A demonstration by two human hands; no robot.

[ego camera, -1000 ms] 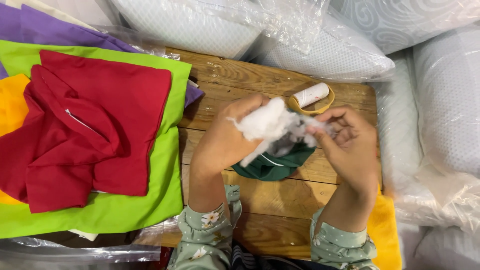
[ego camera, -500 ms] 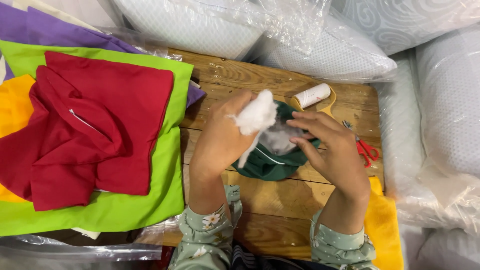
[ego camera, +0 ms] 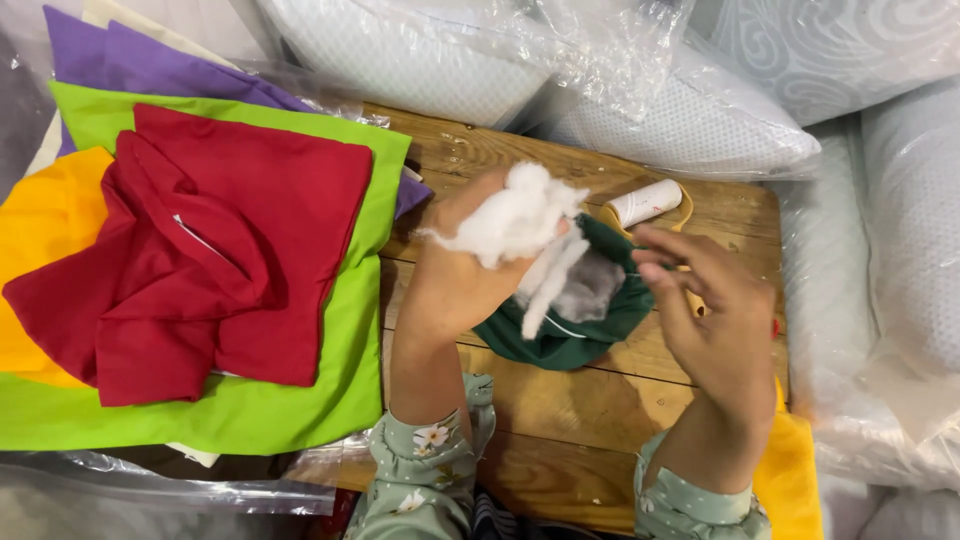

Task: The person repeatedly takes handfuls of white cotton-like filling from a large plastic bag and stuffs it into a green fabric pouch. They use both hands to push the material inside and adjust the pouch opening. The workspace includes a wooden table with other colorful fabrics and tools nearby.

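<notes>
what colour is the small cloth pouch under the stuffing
Dark green, seen in the head view: the pouch lies under the white stuffing.

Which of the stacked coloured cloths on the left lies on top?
The red cloth, crumpled with a zip showing; the green cloth, yellow cloth and purple cloth lie beneath it.

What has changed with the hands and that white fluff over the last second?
The left hand lifted the stuffing up and leftward; the right hand let go of it and drew away right, uncovering the green cover. The thread spool, red cloth and pillows stayed put.
</notes>
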